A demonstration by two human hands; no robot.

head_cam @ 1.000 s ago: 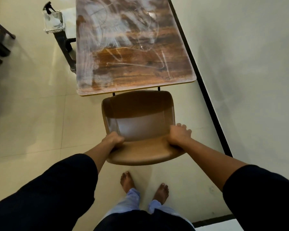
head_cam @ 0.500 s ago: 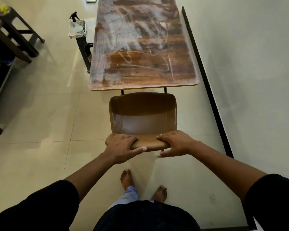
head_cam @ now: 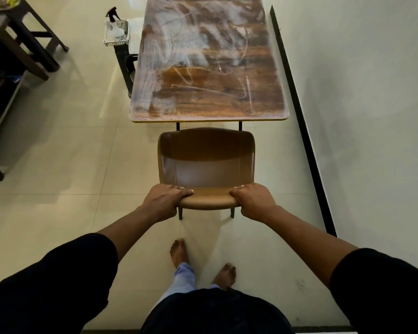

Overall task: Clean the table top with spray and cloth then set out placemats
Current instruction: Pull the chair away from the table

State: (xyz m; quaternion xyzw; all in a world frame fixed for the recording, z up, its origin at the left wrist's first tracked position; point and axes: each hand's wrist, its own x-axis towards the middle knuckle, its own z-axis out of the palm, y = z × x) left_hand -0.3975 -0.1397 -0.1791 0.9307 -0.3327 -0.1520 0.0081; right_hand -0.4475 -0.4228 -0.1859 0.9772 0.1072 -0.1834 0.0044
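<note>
A: What is shown at the centre of the frame?

B: A brown chair (head_cam: 206, 165) is held by its backrest. The left hand (head_cam: 164, 201) is curled over the backrest's left corner and the right hand (head_cam: 252, 201) over its right corner, fingers wrapped on top.

A: What has changed?

B: Half a second ago both hands were laid nearer the middle of the backrest with fingers spread; a grip at the corners has now been taken. The chair, tilted a second ago, is now seen upright, its seat facing the table (head_cam: 209, 68) in the upper centre.

A: Where are the cleaning items?

B: A spray bottle (head_cam: 115, 26) is seen in a white basket (head_cam: 116, 34) at the upper left, just beside the table's left edge. White streaks are spread over the table top. No cloth or placemats can be made out.

A: What is implied for the task?

B: Wiping is judged unfinished; the chair is probably being repositioned to allow access.
</note>
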